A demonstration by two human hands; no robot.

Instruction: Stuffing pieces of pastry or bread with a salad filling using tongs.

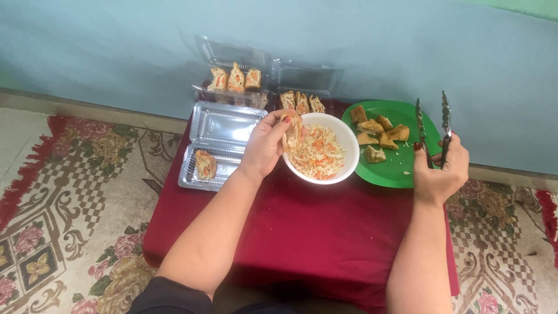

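While the left hand (266, 145) pinches a fried pocket (292, 130) over the white bowl (349, 152) of slaw, the right hand (440, 168) — right of that bowl — grips metal tongs (433, 125), their tips apart.

A low table (325, 232) is covered by a dark red cloth and is set on a patterned carpet (75, 197) against a pale blue wall. On the cloth, a white bowl (349, 139) of shredded salad is placed near the middle, with a green plate (407, 174) of fried pieces just beside it on the right. An open clear plastic container (224, 125) holding one filled piece is laid at the left edge. Two more clear containers (302, 78) with filled pieces are seen at the back; whether they rest wholly on the table cannot be told.
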